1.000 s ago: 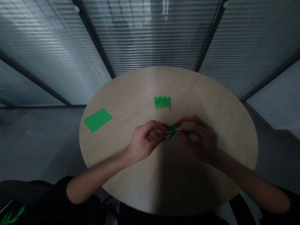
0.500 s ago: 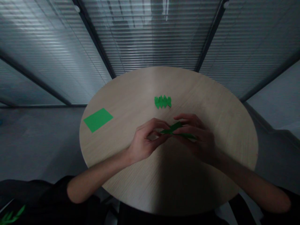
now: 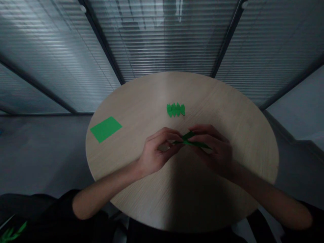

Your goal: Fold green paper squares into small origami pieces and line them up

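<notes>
Blinds (image 3: 167,50) fill the background beyond the fingers (image 3: 167,133), slats horizontal, divided by 2 dark posts (image 3: 101,38) in the middle portion. Round wooden table (image 3: 146,199) lies beneath the fingers and extends past them on every side; grain visible, dark shadow on the near part, below the right fingers and toward the body. Grey floor (image 3: 37,152) shows outside the table edge, well to the left of the fingers. 2 bare forearms come in from the near side, dark sleeves behind them. Left hand (image 3: 154,153): thumb and forefinger clamped on the left end of a folded green paper (image 3: 187,136). Right hand (image 3: 221,155), in dimmer light: fingers on top, thumb below, clamped on the same paper; thumb tip partly hidden. Green sheet (image 3: 106,130): flat, 4-cornered, on the table, well apart from the left fingers, to their left and slightly farther out. The folded paper sits between the 2 sets of fingertips, bridging them; a flap tilts away on the far side, a narrow part runs under the right fingers. Fold count: cannot tell. Green toothed piece (image 3: 176,109): on the table, just beyond the fingertips, points facing both away and toward them.
</notes>
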`<state>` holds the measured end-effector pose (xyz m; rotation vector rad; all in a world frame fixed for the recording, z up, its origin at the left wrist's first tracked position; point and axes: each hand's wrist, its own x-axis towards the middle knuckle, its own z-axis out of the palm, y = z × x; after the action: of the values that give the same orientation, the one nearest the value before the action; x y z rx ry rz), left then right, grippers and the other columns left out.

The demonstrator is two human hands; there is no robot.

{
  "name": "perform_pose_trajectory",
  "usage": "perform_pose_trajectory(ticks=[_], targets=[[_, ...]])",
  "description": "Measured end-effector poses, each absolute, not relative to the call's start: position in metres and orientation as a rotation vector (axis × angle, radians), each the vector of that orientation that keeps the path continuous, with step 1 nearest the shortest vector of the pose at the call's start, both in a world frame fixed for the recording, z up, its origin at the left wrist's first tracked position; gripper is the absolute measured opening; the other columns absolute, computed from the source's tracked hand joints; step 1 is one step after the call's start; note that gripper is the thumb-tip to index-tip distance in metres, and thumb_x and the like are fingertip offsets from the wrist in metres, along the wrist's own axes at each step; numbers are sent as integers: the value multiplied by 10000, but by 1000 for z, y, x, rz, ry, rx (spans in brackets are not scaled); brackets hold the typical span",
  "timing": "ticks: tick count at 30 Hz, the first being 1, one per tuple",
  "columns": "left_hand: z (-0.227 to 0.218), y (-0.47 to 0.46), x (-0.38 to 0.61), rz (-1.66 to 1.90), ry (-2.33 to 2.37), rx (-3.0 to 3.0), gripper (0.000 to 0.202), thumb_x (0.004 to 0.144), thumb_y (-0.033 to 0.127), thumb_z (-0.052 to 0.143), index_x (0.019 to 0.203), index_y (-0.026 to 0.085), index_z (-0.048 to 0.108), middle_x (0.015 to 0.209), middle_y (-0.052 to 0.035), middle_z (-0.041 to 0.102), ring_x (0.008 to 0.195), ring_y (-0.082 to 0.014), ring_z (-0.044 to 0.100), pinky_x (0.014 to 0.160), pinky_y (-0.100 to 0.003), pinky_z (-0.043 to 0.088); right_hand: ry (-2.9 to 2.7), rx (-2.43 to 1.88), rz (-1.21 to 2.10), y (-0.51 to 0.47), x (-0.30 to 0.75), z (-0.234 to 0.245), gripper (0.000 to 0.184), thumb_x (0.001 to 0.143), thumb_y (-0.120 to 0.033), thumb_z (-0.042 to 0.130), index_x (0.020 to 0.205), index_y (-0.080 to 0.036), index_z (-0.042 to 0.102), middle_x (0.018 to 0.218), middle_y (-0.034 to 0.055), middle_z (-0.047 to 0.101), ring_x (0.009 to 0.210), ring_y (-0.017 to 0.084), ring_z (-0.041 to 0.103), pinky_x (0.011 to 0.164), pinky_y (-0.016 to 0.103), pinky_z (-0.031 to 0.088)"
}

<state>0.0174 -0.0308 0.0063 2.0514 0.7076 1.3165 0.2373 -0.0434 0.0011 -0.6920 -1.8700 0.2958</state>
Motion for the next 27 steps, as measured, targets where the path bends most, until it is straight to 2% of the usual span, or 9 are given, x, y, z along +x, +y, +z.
perform_pose_trajectory(ticks=[3, 8, 16, 22, 27], targets=[[2, -32, 18, 1315, 726, 1977, 125, 932, 153, 740, 1042, 195, 700, 1031, -71, 725, 865, -145, 711, 653, -211, 624, -1850, -685, 311, -44, 237, 2, 205, 919, -87, 728, 1058, -237, 739, 1217, 78, 686, 1065, 190, 703, 914, 346, 625], [-4, -33, 17, 1304, 801, 1879, 112, 939, 216, 746, 1028, 180, 688, 905, -36, 712, 598, -88, 667, 505, -177, 585, -1813, -721, 300, -44, 236, 4, 197, 923, -85, 717, 1042, -242, 729, 1198, 68, 670, 1063, 184, 683, 914, 347, 613], [2, -34, 17, 1267, 791, 1905, 47, 943, 231, 721, 946, 186, 707, 1014, -90, 778, 772, -155, 751, 638, -231, 669, -1849, -704, 295, -44, 239, 2, 235, 912, -125, 748, 1082, -287, 733, 1207, 59, 616, 1080, 204, 661, 847, 358, 629], [0, -33, 18, 1266, 808, 1787, 109, 917, 255, 753, 943, 173, 687, 1007, -86, 789, 678, -137, 759, 590, -202, 664, -1812, -722, 231, -47, 238, 7, 242, 898, -96, 752, 1038, -293, 744, 1174, 58, 600, 987, 188, 676, 752, 328, 654], [3, -33, 18, 1262, 802, 1785, 77, 920, 230, 735, 879, 174, 702, 968, -87, 774, 683, -136, 748, 572, -203, 657, -1815, -735, 176, -48, 238, 6, 258, 902, -93, 743, 1052, -303, 739, 1200, 59, 592, 1008, 196, 672, 753, 340, 669]])
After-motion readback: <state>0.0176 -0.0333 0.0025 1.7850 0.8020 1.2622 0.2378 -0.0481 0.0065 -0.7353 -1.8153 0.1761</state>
